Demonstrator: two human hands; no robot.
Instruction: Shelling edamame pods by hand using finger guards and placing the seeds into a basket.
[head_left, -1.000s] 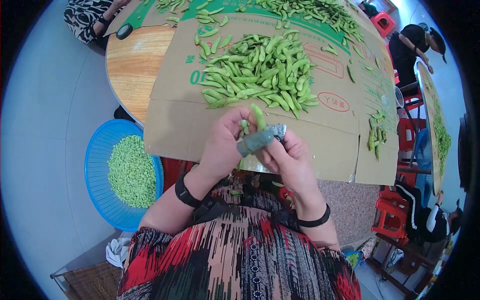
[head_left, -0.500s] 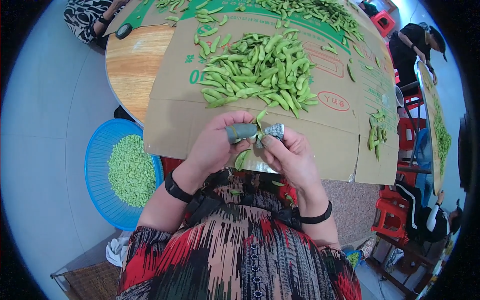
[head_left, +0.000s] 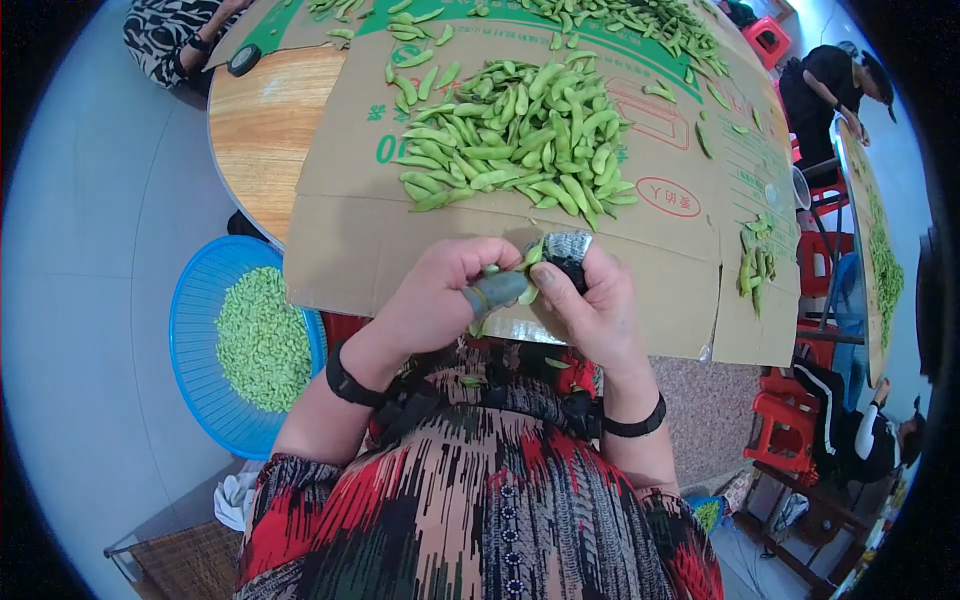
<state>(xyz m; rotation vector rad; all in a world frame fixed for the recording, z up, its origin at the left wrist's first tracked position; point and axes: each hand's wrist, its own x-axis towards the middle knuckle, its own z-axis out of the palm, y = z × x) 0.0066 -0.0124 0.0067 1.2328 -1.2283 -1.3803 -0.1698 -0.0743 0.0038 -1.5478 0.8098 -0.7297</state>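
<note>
Over the near edge of the cardboard sheet [head_left: 370, 250], both hands pinch a green pod [head_left: 533, 258] between them. My left hand [head_left: 450, 290] is closed on it, with a grey-green cover banded in yellow on the thumb. My right hand [head_left: 590, 300] is closed on the same pod, its thumb pressed on it and a knitted grey-and-black cover on a finger. Beyond them lies a large pile of pods [head_left: 515, 140]. A blue basket [head_left: 200, 330] of shelled beans [head_left: 260, 340] stands low at the left.
A wooden tabletop [head_left: 255, 140] shows under the cardboard, with a black roll [head_left: 243, 59] on it. More pods [head_left: 755, 265] lie at right and back. Co-workers [head_left: 820, 95] are at another table [head_left: 858, 230]; another person's arm [head_left: 195, 35] is at top left. Red stools [head_left: 785, 435] stand at right.
Both hands have shifted against each other around the pod, which sits lower between the fingers than a second ago. My right hand has moved slightly to the right.
</note>
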